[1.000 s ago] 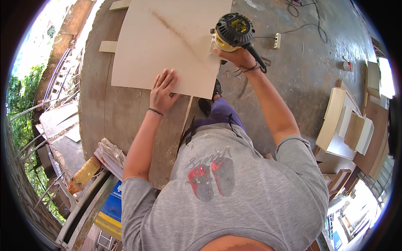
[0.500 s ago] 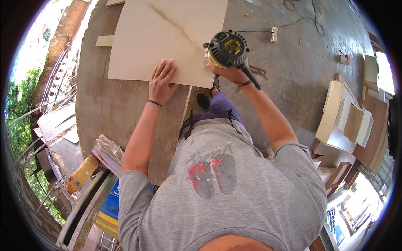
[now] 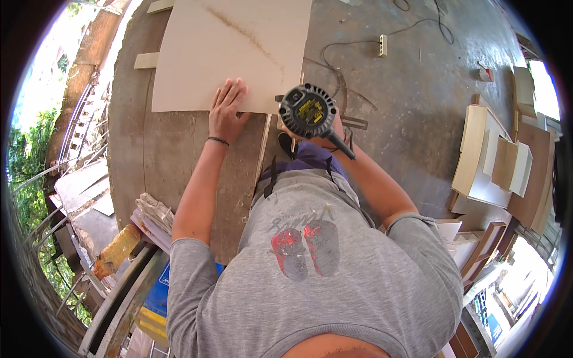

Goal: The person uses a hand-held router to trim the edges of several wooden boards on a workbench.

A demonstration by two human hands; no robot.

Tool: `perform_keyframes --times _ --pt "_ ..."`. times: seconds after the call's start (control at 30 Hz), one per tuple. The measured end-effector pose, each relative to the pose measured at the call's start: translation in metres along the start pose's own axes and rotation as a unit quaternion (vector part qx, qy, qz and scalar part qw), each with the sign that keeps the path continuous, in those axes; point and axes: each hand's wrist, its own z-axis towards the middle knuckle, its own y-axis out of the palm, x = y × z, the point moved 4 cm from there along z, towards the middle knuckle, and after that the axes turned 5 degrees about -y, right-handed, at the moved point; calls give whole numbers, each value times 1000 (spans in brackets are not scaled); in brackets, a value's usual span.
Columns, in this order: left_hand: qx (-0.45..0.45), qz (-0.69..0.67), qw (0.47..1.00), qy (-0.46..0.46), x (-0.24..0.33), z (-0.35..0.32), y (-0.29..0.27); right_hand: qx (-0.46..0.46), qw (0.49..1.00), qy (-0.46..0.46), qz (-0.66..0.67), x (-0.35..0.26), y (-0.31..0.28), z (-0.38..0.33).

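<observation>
My left hand (image 3: 226, 112) lies flat, fingers stretched out, on the near edge of a large pale board (image 3: 239, 71). A streak of brown sawdust (image 3: 239, 28) runs across the board's top. My right hand (image 3: 338, 127) is wrapped round the body of a black trim router (image 3: 308, 111) with a yellow label, just past the board's near right corner. The router's top hides most of those fingers as well as its base and bit. A thick black cord leaves it toward my right forearm.
Beneath the board is a worn wooden worktable (image 3: 179, 149), with a pale wood strip (image 3: 147, 61) jutting out at left. On the floor lie a white power strip (image 3: 383, 46) with its cable and a metal square (image 3: 356, 123). Cabinet parts (image 3: 477, 155) stand at right.
The router in my right hand has come toward me and slightly left, off the board's right edge and beyond its near corner. My left hand stays flat on the board.
</observation>
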Motion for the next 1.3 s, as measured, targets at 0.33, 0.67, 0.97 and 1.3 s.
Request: perform_keyframes --times 0.33,0.67,0.97,1.3 --pt "-100 -26 994 -30 13 12 -11 80 991 -110 6 -35 0 -49" --pt "-97 63 988 -99 104 37 54 151 904 -289 -276 -76 -74 -67" --pt "-74 -92 991 -64 64 26 34 96 887 -274 -359 -56 -61 -26" --pt "42 109 962 -248 -12 82 24 29 984 -173 -29 -51 -10 9"
